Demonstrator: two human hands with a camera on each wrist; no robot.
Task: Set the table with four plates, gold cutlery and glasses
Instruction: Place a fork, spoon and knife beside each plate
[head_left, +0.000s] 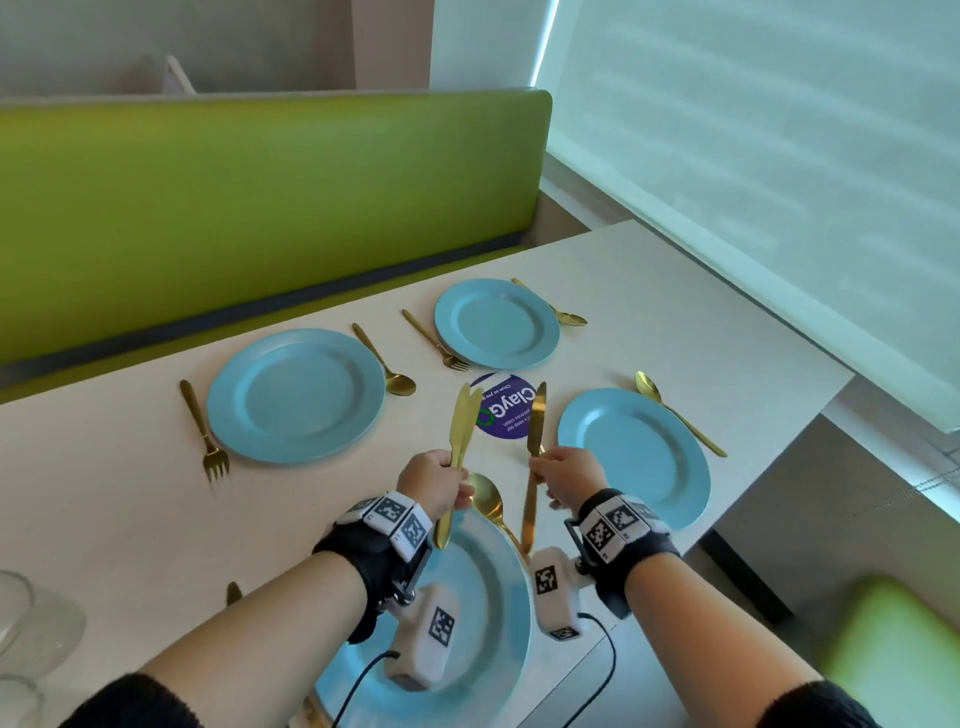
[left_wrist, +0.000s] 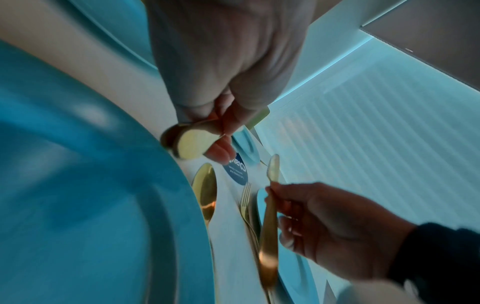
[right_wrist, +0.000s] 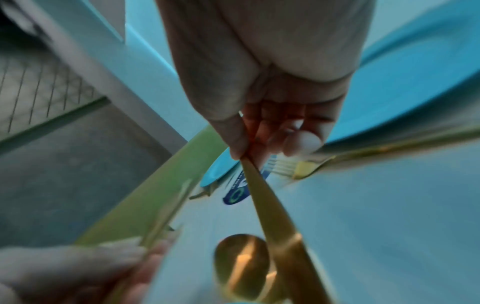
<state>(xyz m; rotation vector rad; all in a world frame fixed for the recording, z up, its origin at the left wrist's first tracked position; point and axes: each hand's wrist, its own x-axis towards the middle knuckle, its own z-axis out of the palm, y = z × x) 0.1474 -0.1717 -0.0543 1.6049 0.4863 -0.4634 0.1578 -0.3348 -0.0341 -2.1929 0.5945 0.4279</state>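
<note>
Four blue plates sit on the pale table: far left (head_left: 296, 395), far right (head_left: 496, 322), right (head_left: 634, 452) and near (head_left: 483, 613). Above the table's middle my left hand (head_left: 457, 480) grips a bundle of gold knives (head_left: 462, 421), blades pointing away; their handle ends (left_wrist: 189, 144) show in the left wrist view. My right hand (head_left: 543, 465) pinches a single gold knife (head_left: 535, 426) by its middle, blade up. That knife (right_wrist: 272, 205) runs down from the fingers in the right wrist view. A gold spoon (head_left: 485, 496) lies beside the near plate, under both hands.
Gold forks and spoons lie beside the other plates. A purple round sticker (head_left: 506, 410) marks the table's centre. Clear glasses (head_left: 31, 623) stand at the near left corner. A green bench (head_left: 260, 208) runs along the far side, and a green seat (head_left: 893, 649) is at right.
</note>
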